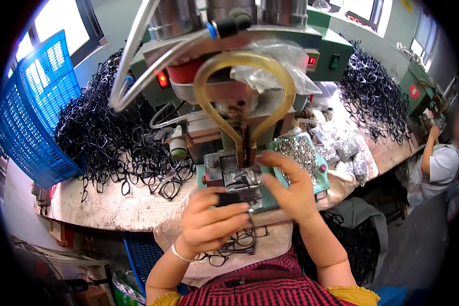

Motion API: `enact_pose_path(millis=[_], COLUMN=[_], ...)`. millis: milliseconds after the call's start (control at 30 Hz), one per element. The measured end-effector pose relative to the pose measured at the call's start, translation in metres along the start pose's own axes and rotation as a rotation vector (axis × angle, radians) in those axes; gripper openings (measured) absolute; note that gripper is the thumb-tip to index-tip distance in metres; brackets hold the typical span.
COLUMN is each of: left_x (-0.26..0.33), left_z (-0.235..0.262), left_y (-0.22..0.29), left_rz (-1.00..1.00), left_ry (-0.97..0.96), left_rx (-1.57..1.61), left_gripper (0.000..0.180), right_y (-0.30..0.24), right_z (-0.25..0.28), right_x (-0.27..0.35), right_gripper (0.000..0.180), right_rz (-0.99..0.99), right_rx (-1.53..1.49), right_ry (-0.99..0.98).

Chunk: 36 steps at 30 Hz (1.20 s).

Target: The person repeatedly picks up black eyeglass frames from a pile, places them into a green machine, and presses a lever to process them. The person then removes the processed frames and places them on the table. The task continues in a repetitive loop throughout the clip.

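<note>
My left hand grips a black eyeglass frame and holds it at the metal fixture of the green bench machine. My right hand is raised just right of the fixture, fingers curved, its fingertips near the frame's right end; whether it pinches a small part I cannot tell. Several more black eyeglass frames lie in my lap below the left hand. A yellowish hose loop hangs over the fixture.
A large heap of black frames spills from a tipped blue basket on the left. A green tray of small silver parts and bagged parts sit right. Another frame pile lies far right, where another person works.
</note>
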<state>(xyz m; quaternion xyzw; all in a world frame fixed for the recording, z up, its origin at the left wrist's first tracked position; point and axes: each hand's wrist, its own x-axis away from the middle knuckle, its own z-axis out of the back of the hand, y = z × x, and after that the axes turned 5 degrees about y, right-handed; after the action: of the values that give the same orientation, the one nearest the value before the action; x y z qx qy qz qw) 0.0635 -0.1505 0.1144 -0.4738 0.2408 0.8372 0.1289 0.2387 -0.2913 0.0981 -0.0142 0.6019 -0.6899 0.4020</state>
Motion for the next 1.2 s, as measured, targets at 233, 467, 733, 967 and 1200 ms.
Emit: enact_pose_path(millis=[233,467,733,967,1200], left_x=[-0.001,0.005,0.094,0.095,0.203], left_z=[-0.014,-0.017,0.085,0.155,0.132], left_y=[-0.013,0.003,0.027,-0.11,-0.181], left_rz=[-0.061,0.034,0.62,0.641,1.1], left_ry=[-0.102,-0.077,0.657,0.08,0.05], left_rx=[0.02,-0.068,-0.779,-1.061,-0.739], left_gripper=[0.028,0.025,0.026,0.026,0.034], right_y=[0.105,0.102,0.127,0.123,0.094], right_z=[0.046,0.019,0.066,0.011,0.027], right_x=[0.016,-0.022,0.038,-0.001,0.018], right_gripper=[0.014,0.015,0.008,0.014,0.012], right_rz=[0.112,0.386,-0.279,-0.27,-0.227], right_rx=[0.646,0.816,-0.309,-0.394,0.123], right_ry=[0.233,-0.031,0.55,0.472,0.395])
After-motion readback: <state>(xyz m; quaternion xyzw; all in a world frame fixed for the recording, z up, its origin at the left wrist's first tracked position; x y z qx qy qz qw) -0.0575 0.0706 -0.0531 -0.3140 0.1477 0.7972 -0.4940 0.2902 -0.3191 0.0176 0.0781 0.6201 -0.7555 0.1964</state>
